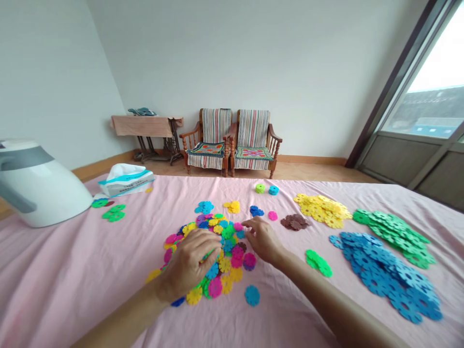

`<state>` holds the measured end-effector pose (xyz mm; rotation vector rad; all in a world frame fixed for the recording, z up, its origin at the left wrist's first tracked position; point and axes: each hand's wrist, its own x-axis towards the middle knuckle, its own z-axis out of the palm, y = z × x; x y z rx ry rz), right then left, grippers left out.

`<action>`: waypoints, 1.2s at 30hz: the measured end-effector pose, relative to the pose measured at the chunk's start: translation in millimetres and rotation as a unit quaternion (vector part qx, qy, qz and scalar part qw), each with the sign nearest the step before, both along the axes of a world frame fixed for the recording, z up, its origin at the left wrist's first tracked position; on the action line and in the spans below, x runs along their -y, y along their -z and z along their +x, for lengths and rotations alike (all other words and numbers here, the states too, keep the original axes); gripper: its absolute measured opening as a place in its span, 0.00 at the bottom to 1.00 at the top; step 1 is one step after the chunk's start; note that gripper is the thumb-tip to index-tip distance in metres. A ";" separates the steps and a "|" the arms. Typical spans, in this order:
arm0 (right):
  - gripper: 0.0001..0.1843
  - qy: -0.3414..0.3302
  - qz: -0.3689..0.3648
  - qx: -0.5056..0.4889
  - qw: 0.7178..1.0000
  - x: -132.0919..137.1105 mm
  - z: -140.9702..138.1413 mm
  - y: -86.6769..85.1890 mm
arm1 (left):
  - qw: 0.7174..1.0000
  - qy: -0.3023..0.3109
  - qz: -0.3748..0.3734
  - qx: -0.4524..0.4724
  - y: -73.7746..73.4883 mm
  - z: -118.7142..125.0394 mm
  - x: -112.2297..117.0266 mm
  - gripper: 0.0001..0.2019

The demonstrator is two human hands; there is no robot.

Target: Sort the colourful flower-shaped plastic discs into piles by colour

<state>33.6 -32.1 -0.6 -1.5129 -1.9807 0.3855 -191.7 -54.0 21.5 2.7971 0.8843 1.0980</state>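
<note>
Bare left hand (190,265) rests, fingers curled, grip unclear, on a mixed pile of plastic discs (223,241) mid-table; the right hand (264,240) pinches a pink disc (238,226) at the pile's far edge. A dragging wrist could scatter discs across the cloth (90,270).

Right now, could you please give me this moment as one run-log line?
left hand: on mixed disc pile | right hand: fingertips at its far edge | nearby: yellow heap, green heap, blue heap, brown heap | grips: unclear
</note>
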 end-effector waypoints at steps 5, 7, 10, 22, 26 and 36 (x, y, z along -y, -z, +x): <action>0.13 0.015 0.023 0.085 0.996 -7.0 -19.6 -2.1 | 0.992 -0.107 -0.042 0.061 2.6 -27.6 -25.5 0.09; 0.12 0.011 0.026 0.107 0.994 -5.9 -23.9 -1.7 | 0.984 -0.149 -0.062 0.076 3.8 -35.9 -31.8 0.11; 0.15 0.026 0.030 0.089 0.995 -7.0 -19.3 -0.6 | 0.974 -0.197 -0.079 0.085 7.9 -43.5 -39.4 0.13; 0.11 0.281 -0.014 -0.008 0.960 -30.8 82.6 -2.1 | 0.954 -0.246 -0.155 0.073 19.7 -47.8 -51.4 0.14; 0.11 0.291 -0.018 -0.006 0.957 -32.7 83.8 3.1 | 0.955 -0.236 -0.169 0.065 25.2 -48.2 -53.6 0.15; 0.09 0.096 -0.009 -0.025 0.995 3.2 51.7 -20.0 | 0.952 -0.241 -0.176 0.073 26.9 -47.7 -53.3 0.15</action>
